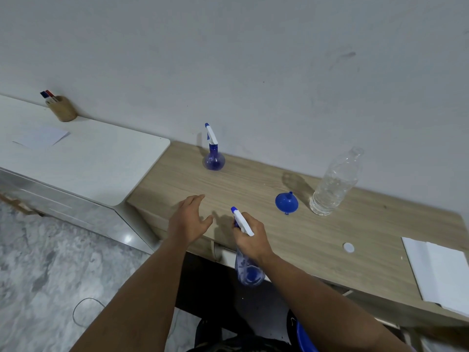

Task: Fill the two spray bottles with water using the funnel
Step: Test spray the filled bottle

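My right hand (252, 238) is shut around the neck of a blue spray bottle (248, 271) with a white trigger head, held in the air over the front edge of the wooden desk (291, 232). My left hand (190, 219) hovers open just left of it, touching nothing. A second blue spray bottle (214, 158) stands upright at the back of the desk by the wall. A blue funnel (286, 202) lies on the desk with its spout pointing up. Next to it stands an uncapped clear water bottle (335, 184), partly full. Its white cap (348, 247) lies nearer me.
White paper sheets (439, 270) lie at the desk's right end. A white cabinet (83, 158) adjoins the desk on the left, carrying a wooden pen holder (63, 109) and a paper sheet (42, 137). Part of a blue basin (303, 339) shows under the desk.
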Demonstrator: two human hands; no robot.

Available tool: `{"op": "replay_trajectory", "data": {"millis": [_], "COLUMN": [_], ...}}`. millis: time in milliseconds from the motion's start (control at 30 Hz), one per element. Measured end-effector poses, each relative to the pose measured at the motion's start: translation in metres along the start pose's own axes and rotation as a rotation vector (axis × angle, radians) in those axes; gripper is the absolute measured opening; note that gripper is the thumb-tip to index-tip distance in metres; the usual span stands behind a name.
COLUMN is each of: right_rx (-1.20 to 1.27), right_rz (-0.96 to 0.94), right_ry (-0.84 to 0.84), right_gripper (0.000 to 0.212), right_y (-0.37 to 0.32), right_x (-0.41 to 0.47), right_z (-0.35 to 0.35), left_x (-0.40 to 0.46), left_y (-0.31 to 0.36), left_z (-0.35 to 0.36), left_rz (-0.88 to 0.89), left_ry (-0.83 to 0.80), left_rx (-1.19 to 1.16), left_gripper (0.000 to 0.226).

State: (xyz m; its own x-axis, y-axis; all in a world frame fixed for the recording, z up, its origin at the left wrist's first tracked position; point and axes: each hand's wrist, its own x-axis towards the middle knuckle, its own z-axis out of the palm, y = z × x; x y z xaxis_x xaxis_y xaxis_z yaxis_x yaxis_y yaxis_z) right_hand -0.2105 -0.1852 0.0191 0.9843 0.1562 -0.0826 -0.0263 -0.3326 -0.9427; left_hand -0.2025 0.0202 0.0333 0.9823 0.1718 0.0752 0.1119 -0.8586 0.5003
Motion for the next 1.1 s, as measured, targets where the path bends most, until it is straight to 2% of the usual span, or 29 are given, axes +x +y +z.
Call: {"op": "replay_trajectory", "data": {"millis": [200,333,467,600,833,1100], "right_rx": [-0.065,-0.106,-0.121,-0.137,-0.175,-0.215], "right_rz": [0.021,0.055,0.095,0.127,0.17,0.215], "right_ry": [-0.023,-0.025,-0.035,-0.056,-0.072,-0.095], "right_gripper": [0.011,0.005,0.01,0.004,0.005,0.017], "right_y": [0.001,0.004,0.006,0.005,0.001,-0.002], "right_x": [0.002,0.008,0.008,0.011,0.013,0.018], "right_z": [0.001,0.003,0.004,0.005,0.004,0.004], "left_x": [0.006,0.009,0.012,0.013,0.015,0.016], "left_y": [-0.003,-0.005,-0.006,-0.005,-0.006,-0.007], "left_z": [0.002,0.002,0.003,0.004,0.006,0.007], "left_rz": [0.019,0.027,0.03,0.021,0.015,0.007], "left_ry": [-0.007,0.003,0.01,0.018,0.012,0.009], "left_rx": [-0.003,-0.002,-0.02,-0.023,-0.034,-0.026], "left_gripper": [0.069,0.069,0.069,0.068,0.069,0.069]}}
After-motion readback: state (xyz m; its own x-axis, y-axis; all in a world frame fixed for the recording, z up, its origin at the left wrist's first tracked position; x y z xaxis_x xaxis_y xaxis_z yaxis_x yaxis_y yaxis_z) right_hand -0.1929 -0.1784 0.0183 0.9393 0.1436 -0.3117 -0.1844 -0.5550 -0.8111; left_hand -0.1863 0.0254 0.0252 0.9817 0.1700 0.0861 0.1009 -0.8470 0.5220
